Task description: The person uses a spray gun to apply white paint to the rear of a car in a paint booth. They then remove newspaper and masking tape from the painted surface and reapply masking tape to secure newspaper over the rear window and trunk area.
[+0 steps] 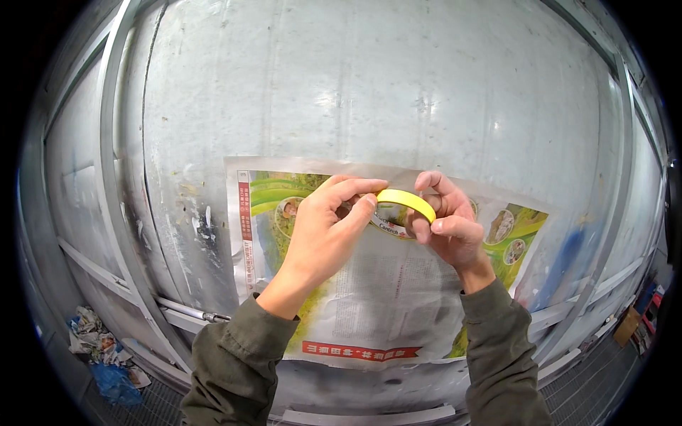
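A roll of bright yellow tape [406, 197] is held between my two hands, in front of a spread newspaper sheet [369, 291]. Thumb and forefinger of my left hand [323, 231] pinch the roll's left edge. Around its right side, the thumb and fingers of my right hand [455, 221] are curled, some of them behind the ring. Through the roll's open middle, part of its printed inner core shows. Behind both hands the newspaper, its print upside down, lies against a grey metal panel [341, 85]. Whether any tape end is lifted I cannot tell.
Metal frame bars [112, 142] flank the panel on both sides. A thin rod [190, 311] rests at the lower left. Crumpled paper [96, 332] and a blue plastic bag [116, 384] lie on the grated floor. Blue paint [561, 266] marks the panel's right; a cardboard box [628, 326] stands beyond.
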A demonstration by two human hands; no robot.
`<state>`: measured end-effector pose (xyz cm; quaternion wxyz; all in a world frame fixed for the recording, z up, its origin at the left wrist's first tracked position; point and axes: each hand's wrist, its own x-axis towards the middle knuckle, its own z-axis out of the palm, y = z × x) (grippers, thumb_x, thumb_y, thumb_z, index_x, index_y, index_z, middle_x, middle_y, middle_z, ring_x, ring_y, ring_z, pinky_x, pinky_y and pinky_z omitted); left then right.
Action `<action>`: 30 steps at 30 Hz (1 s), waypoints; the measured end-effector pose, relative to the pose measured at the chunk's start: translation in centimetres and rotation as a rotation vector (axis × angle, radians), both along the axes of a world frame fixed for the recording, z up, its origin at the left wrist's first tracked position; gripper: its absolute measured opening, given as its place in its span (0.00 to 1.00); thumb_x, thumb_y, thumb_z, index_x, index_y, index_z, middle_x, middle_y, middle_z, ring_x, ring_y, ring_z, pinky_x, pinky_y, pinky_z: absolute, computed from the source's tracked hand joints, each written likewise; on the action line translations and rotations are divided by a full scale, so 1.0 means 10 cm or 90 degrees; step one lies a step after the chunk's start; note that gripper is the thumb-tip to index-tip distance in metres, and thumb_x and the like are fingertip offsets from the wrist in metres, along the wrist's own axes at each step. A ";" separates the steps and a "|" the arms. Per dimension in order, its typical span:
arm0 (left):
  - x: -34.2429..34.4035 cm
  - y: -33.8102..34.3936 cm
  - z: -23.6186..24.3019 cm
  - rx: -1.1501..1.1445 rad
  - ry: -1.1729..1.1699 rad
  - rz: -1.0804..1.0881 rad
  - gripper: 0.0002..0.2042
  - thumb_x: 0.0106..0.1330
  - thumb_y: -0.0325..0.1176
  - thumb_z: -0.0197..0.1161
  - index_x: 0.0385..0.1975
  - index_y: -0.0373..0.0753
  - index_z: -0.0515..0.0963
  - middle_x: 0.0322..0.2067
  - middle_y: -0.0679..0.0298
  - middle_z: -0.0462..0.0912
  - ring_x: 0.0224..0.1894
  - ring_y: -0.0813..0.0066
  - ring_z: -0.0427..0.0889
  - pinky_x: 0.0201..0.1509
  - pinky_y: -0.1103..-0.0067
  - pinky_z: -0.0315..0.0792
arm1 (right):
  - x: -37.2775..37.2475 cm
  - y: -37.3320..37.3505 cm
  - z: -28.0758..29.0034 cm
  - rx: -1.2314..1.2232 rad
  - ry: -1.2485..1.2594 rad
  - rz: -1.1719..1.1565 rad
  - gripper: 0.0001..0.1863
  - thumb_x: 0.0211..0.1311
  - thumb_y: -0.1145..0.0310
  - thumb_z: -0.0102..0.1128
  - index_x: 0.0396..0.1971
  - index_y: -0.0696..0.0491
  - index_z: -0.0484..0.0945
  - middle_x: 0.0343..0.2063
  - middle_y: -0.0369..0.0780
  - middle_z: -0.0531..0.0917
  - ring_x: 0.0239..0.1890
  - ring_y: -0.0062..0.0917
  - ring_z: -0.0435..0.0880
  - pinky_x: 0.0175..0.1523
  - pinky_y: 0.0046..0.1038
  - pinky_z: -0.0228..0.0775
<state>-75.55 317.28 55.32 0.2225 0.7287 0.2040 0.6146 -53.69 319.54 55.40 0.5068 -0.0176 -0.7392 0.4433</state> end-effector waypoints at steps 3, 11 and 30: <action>-0.01 0.04 -0.09 -0.017 -0.055 0.037 0.13 0.65 0.31 0.63 0.45 0.30 0.80 0.41 0.62 0.81 0.39 0.82 0.79 0.42 0.83 0.73 | 0.03 0.07 0.01 0.060 -0.054 -0.008 0.32 0.49 0.71 0.58 0.57 0.61 0.63 0.33 0.46 0.85 0.35 0.25 0.84 0.45 0.25 0.74; 0.02 -0.13 -0.51 -0.117 -0.076 -0.096 0.39 0.56 0.38 0.75 0.63 0.25 0.61 0.51 0.51 0.77 0.53 0.67 0.78 0.58 0.74 0.72 | -0.03 -0.13 0.00 0.106 -0.321 -0.064 0.35 0.49 0.80 0.61 0.62 0.62 0.65 0.44 0.45 0.85 0.47 0.27 0.85 0.58 0.31 0.72; 0.11 -0.13 -0.51 0.189 0.059 0.110 0.46 0.44 0.20 0.73 0.67 0.37 0.54 0.66 0.55 0.59 0.71 0.63 0.58 0.72 0.68 0.56 | -0.10 0.02 -0.16 0.578 -0.300 -0.155 0.09 0.52 0.85 0.59 0.34 0.61 0.75 0.39 0.45 0.82 0.45 0.42 0.81 0.67 0.43 0.66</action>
